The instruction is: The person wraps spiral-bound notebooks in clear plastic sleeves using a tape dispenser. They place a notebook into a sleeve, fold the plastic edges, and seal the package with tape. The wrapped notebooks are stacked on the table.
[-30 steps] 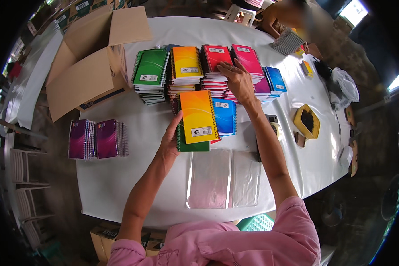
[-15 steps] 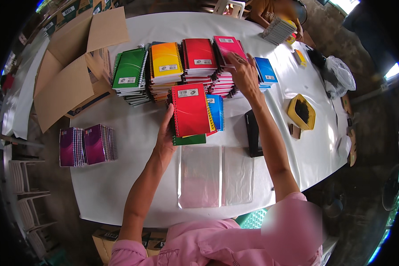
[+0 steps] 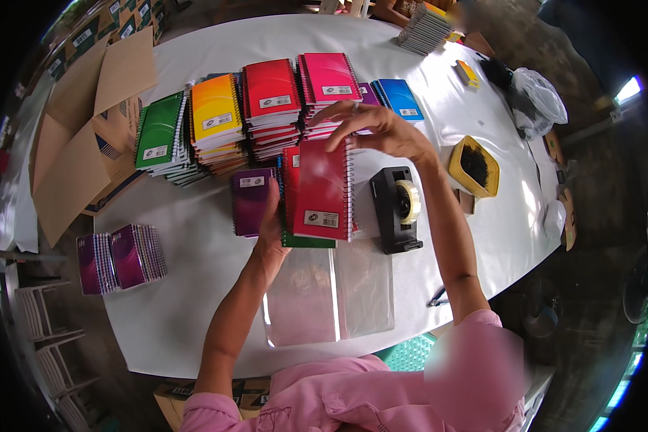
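My left hand (image 3: 272, 229) grips a fanned bundle of spiral notebooks, with a purple notebook (image 3: 250, 201) sticking out on its left and a green notebook (image 3: 308, 241) showing at the bottom. A red notebook (image 3: 290, 173) in the bundle is mostly covered. Over it lies a deep pink notebook (image 3: 324, 189), its top edge pinched by my right hand (image 3: 381, 133). Beyond my hands stand stacks of green notebooks (image 3: 162, 126), yellow notebooks (image 3: 214, 104), red notebooks (image 3: 270, 83), pink notebooks (image 3: 329, 75) and blue notebooks (image 3: 401, 97).
A black tape dispenser (image 3: 392, 216) stands right of the bundle, and clear plastic sleeves (image 3: 302, 302) lie in front. Two purple notebook piles (image 3: 133, 255) and an open carton (image 3: 72, 158) are at left. A yellow tub (image 3: 475, 169) sits at right; a person (image 3: 396, 11) is beyond the table.
My right hand has come from the pink stack toward me with a pink notebook, now over the bundle. The purple notebook in the bundle has come into sight. The view has shifted.
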Demonstrator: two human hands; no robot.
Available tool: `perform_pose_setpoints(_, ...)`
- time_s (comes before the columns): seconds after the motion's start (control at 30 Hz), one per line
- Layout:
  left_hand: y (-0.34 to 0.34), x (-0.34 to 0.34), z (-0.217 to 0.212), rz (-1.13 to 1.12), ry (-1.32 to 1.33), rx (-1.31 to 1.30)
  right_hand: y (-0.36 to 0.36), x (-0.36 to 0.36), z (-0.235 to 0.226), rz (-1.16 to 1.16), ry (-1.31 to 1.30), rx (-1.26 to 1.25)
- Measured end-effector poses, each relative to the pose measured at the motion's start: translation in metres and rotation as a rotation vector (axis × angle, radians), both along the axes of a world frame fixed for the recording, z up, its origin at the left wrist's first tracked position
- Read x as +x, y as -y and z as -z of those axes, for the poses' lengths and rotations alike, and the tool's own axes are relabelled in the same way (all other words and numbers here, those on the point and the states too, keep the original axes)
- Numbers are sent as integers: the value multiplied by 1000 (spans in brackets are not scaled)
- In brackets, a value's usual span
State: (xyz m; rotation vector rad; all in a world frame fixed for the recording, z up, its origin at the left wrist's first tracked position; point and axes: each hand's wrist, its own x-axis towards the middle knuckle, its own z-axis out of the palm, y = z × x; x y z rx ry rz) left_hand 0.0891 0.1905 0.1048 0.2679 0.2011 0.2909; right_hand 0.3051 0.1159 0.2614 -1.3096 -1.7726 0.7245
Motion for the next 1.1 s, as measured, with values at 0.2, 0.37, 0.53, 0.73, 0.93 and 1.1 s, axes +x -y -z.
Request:
perform_pose_setpoints(0.2,26,4,-4,-2,-6,6,20,127,85,1220,103,31)
perform_pose_setpoints(0.37,29,1,4,-2,-60,26,35,182,124,1530,478,-308)
perform_pose_setpoints(0.53,25,-6,30,15,-97,-44,30,184,100,1548,516,-159)
perform_pose_setpoints(0.73,34,-4,34,-20,-142,1,33,212,133,1431,390,-594)
perform_pose_setpoints(0.93,35,-18,24,94,-118,28,70,164,31,983,448,52)
perform_pose_setpoints(1.1,48,-27,32,149,-82,73,44,28,-53,-136,390,61)
